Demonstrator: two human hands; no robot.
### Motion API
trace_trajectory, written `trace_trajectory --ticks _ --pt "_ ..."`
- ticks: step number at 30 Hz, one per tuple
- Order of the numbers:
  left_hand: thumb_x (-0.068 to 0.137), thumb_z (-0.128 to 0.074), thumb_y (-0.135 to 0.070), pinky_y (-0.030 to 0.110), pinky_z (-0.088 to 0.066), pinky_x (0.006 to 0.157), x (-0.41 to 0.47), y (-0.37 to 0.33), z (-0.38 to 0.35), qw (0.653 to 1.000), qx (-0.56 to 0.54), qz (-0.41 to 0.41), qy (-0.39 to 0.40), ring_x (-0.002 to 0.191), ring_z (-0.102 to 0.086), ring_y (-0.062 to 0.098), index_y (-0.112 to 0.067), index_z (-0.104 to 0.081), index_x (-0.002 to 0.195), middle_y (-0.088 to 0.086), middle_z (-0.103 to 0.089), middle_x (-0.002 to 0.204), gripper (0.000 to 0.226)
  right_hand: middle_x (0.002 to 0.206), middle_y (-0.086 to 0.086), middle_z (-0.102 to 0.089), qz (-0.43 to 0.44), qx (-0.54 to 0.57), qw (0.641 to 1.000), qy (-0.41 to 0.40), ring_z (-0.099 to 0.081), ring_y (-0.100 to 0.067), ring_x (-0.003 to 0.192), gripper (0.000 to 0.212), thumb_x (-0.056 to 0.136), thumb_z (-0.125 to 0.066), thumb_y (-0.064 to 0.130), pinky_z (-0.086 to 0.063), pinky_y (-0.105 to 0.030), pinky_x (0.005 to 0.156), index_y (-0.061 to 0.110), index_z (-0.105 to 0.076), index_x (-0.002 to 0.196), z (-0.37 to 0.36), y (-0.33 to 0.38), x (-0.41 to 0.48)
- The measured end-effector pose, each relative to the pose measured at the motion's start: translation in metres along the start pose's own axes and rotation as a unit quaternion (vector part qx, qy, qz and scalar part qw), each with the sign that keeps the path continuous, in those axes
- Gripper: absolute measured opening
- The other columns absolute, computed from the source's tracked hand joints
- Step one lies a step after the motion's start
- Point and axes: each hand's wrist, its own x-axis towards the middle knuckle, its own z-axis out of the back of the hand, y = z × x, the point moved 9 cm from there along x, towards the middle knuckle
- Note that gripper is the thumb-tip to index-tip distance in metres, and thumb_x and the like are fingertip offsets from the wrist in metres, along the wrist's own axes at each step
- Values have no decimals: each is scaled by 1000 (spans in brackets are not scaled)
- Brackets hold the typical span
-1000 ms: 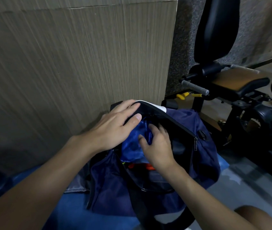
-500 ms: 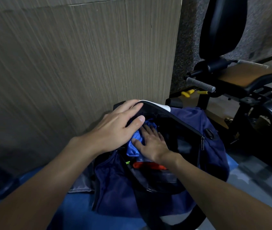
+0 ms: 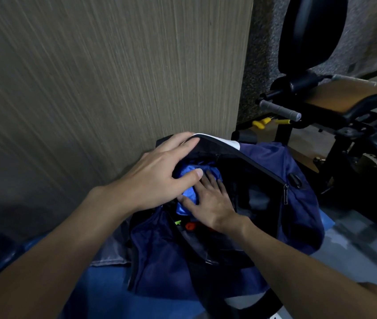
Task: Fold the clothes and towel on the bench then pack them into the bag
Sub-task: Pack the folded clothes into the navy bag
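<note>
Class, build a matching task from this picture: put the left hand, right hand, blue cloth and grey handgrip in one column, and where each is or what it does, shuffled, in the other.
1 left hand
2 right hand
3 blue cloth
4 grey handgrip

A inside the navy bag
B on the exercise machine
C pressing flat on the cloth
D laid over the bag's rim

Pairs: 1-D, 2-C, 3-A, 4-B

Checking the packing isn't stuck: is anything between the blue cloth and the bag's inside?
Nothing visible. The bag gapes open, the left hand rests on its rim, and the right hand presses the blue cloth down inside it.
</note>
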Motion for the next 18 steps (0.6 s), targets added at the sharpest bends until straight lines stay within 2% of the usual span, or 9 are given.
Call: trace_trajectory --ticks 12,18 --pt "80 -37 -68 26 -27 118 -1 3 -2 999 -26 23 3 142 -25 -9 -31 -31 154 -33 -18 155 83 165 4 1 -13 2 1000 10 11 -16 151 82 89 -27 76 4 -44 122 35 -3 156 -9 -7 7" --pt "83 -41 -66 15 -21 112 3 6 -3 999 -47 25 -2 140 -24 -12 -31 -33 154 -35 -20 154 79 165 4 2 -4 -2 1000 5 11 -16 151 82 88 -26 76 2 -46 122 36 -2 155 -11 -8 11"
